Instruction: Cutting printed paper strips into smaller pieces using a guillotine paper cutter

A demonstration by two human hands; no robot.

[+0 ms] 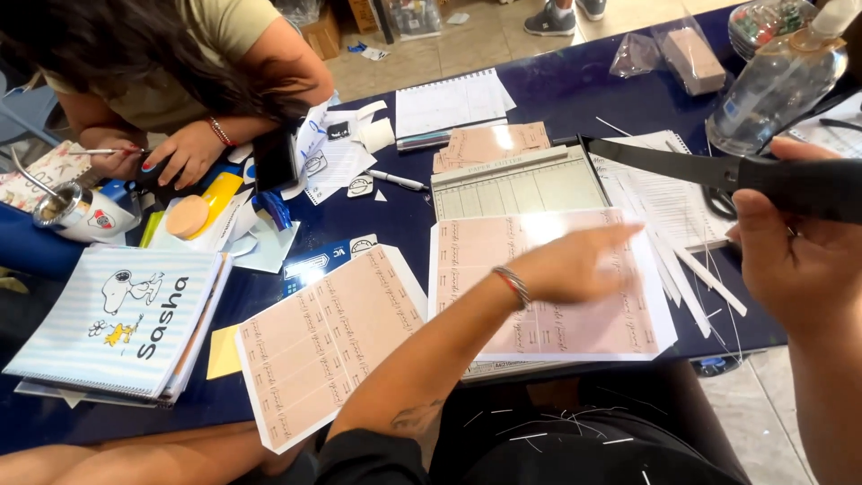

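Our left hand (575, 268) lies flat, fingers spread, pressing the pink printed label sheet (548, 287) onto the grey paper trimmer board (521, 184) on the blue table (557, 90). Our right hand (795, 242) is closed round the black cutter-arm handle (799, 184) (blade raised). Another person's hands work opposite.

One head-worn camera looks steeply down, close over the blue table (557, 90).

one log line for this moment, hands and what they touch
left hand: flat on pink sheet | right hand: gripping cutter handle, blade raised | paper cutter: on blue table | other person: opposite side
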